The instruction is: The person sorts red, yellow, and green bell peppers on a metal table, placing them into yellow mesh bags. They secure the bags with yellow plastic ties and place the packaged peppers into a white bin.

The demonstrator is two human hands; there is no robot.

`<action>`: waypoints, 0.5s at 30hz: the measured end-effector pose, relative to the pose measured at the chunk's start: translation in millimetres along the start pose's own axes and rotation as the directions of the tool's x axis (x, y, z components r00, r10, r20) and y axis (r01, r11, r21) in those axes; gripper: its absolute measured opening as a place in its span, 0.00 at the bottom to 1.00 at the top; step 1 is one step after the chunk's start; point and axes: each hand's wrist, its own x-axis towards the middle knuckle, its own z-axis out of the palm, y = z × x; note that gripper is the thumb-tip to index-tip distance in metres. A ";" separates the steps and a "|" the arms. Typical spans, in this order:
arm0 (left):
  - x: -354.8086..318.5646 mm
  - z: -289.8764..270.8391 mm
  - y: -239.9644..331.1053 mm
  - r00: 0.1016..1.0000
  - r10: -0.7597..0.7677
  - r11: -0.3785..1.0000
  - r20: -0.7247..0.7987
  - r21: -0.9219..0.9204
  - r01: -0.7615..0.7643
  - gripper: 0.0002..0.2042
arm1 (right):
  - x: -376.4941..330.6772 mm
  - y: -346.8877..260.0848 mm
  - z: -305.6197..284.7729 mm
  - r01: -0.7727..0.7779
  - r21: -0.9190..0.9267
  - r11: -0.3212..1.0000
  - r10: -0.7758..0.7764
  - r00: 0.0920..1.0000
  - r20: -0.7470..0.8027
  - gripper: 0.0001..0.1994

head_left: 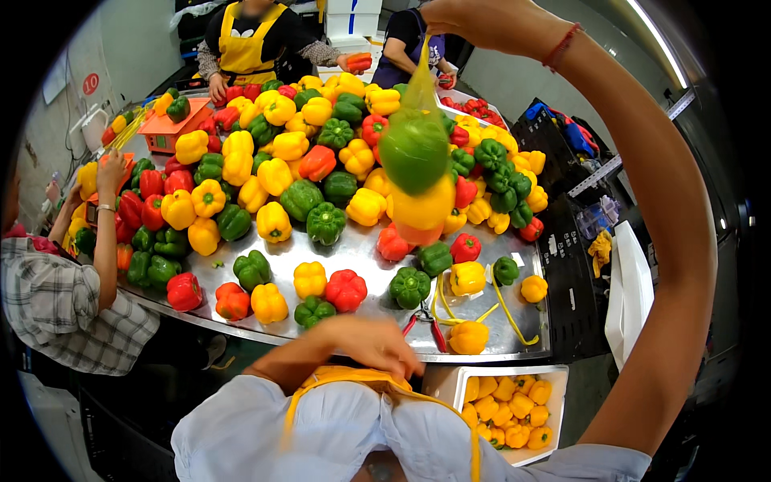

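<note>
My right hand (482,26) is raised high at the top right, its fingers closed on the gathered top of a yellow mesh bag (422,90). The bag hangs over the table with a green bell pepper (414,153) above a yellow one (422,205); something reddish shows at its bottom. My left hand (373,344) is low in front of my chest, by the table's near edge, its fingers smeared by motion. Beyond it lie a green bell pepper (314,312) and a red one (346,290). Red-handled pliers (438,333) rest just to its right.
Many red, yellow and green peppers (301,197) cover the metal table (361,317). Yellow mesh strips (507,312) lie at its right corner. Below stands a white foam box (560,402) of yellow peppers. An orange scale (165,136) is far left. Co-workers stand at left and back.
</note>
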 end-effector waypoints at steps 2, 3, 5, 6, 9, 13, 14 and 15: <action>1.6 -29.7 39.5 0.926 0.175 0.982 -0.336 -0.002 -0.187 0.12 | -12.8 -8.1 -12.0 -0.026 -0.083 0.996 0.029 0.999 0.043 0.07; 4.2 -59.6 44.8 0.815 0.329 0.931 -0.477 0.017 -0.365 0.10 | -18.7 -12.2 -21.2 -0.061 -0.149 0.987 0.072 0.995 0.069 0.07; 13.8 -88.2 54.5 0.632 0.440 0.806 -0.637 -0.030 -0.591 0.08 | -53.7 7.1 -6.7 0.033 -0.006 0.999 -0.033 0.998 -0.045 0.06; 17.8 -96.9 54.2 0.609 0.444 0.813 -0.657 0.010 -0.582 0.09 | -60.1 3.7 -12.8 -0.004 -0.042 0.999 0.003 1.000 -0.009 0.07; 35.2 -119.2 44.3 0.664 0.315 0.923 -0.679 0.057 -0.380 0.11 | -77.0 1.4 -8.3 -0.036 0.020 0.999 0.036 0.999 -0.018 0.07; 64.8 -147.5 18.6 0.586 0.237 0.960 -0.775 0.093 -0.265 0.13 | -84.8 1.2 -0.4 -0.094 0.076 0.993 0.095 0.995 -0.008 0.07; 72.3 -155.9 8.5 0.567 0.228 0.963 -0.792 0.097 -0.251 0.14 | -84.7 1.1 0.2 -0.103 0.076 0.992 0.104 0.995 -0.011 0.07; 75.1 -167.5 -8.4 0.619 0.171 0.982 -0.767 0.083 -0.169 0.21 | -79.3 1.0 -1.9 -0.080 0.080 0.994 0.084 0.995 -0.046 0.07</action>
